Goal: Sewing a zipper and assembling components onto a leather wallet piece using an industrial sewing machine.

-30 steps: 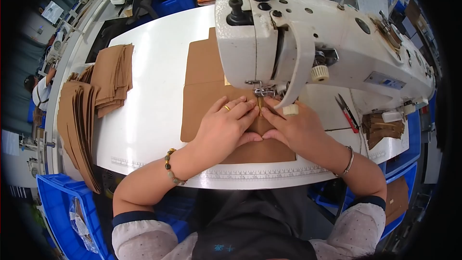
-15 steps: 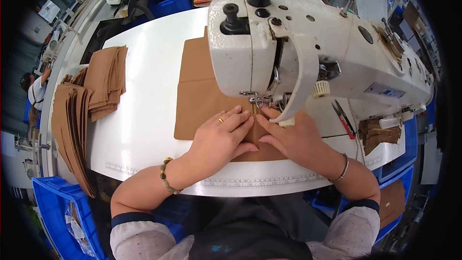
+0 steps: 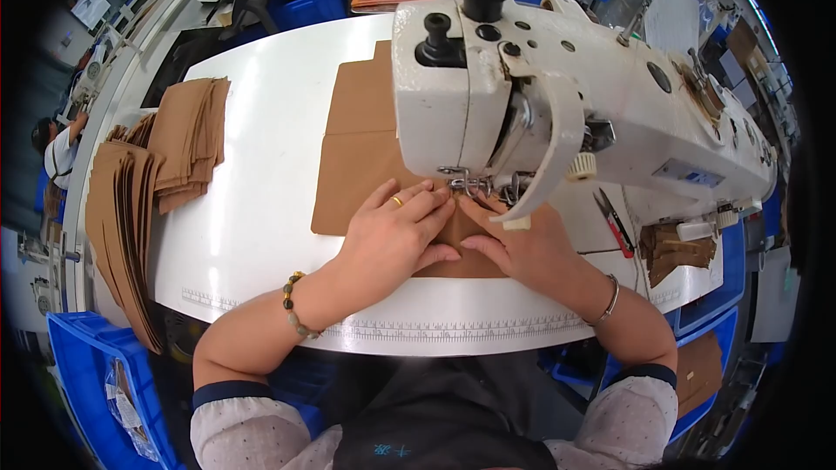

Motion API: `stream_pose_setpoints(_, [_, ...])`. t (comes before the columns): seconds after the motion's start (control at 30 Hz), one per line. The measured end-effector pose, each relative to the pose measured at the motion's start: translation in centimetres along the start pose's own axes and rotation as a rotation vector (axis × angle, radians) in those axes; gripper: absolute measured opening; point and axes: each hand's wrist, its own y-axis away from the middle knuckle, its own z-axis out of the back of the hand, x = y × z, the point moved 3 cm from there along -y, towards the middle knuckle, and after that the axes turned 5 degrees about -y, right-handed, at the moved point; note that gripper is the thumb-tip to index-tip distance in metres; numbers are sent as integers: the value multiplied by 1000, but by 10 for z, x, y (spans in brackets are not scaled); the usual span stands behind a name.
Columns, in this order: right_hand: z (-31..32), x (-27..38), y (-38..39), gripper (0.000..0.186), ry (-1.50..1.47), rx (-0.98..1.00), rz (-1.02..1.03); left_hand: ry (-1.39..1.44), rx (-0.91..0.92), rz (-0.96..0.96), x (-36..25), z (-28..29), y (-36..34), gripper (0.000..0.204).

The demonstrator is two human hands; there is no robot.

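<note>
**Guiding brown piece under the needle**

Both hands flat on brown sheet [image 3: 361, 170], on white table [image 3: 261, 209]: left hand [image 3: 396, 235] with fingers together, right hand [image 3: 522, 248] fingers spread, none clamped. Likely stitching step; next calls for steady, straight feeding. Stiff, matte, rectangular material. Beyond, glossy white sewing machine [image 3: 557, 96]; left, stacked brown pieces [image 3: 187, 139].

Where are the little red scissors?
In the head view, the red-handled scissors lie on the white table, on the person's right, beside the sewing machine and just beyond the right hand.
</note>
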Motion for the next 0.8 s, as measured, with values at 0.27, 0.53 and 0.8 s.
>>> stream_pose_setpoints(0.27, [6,-31,8,30,-1371,-138,-555,-67,-20,27,-6,-1,4,57])
stream_pose_setpoints(0.53, [0,1,4,47,-72,48,-14,-77,-1,11,-7,-1,6,56])
stream_pose_setpoints(0.8, [-2,-1,4,47,-37,0,11,-59,-20,11,-2,-2,1,56])
